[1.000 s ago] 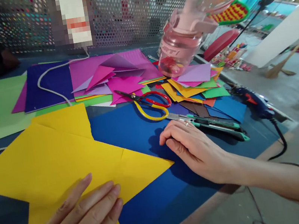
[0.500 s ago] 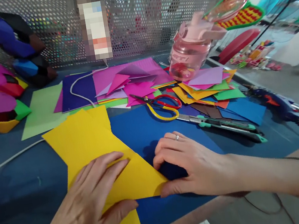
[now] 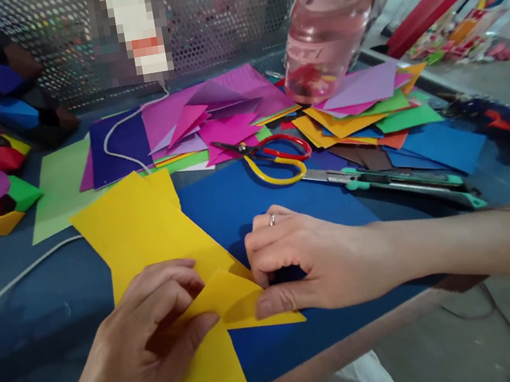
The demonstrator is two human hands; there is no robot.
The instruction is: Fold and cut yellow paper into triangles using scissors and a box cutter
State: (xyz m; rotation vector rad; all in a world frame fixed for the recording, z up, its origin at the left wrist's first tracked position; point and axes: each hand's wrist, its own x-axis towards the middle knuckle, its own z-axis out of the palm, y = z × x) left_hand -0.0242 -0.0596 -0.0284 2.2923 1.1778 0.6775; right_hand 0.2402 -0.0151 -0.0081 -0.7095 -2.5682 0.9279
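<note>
A: How many hands are at work, and on how many pieces?
B: Two hands, one piece. The left hand [image 3: 147,337] and the right hand [image 3: 305,260] meet on the yellow paper [image 3: 132,226], near left on the desk [image 3: 39,328], partly overlapping one large blue sheet [image 3: 216,190]. One flap is raised between them.

A: What is the state of the fingers?
B: Left: bent, pinching the flap against the thumb. Right: curled, grasping the paper between thumb and forefinger; one ring [image 3: 272,219] is worn.

A: What lies beyond?
B: One pair of scissors [image 3: 249,151], with one red and one yellow handle; to its right, one cutter knife [image 3: 409,184]. Two paper heaps: one pink and purple [image 3: 226,115], far centre; one mixed [image 3: 368,110], far right, too overlapped for counting sheets. One pink bottle [image 3: 325,38] stands between them, slightly farther off.
</note>
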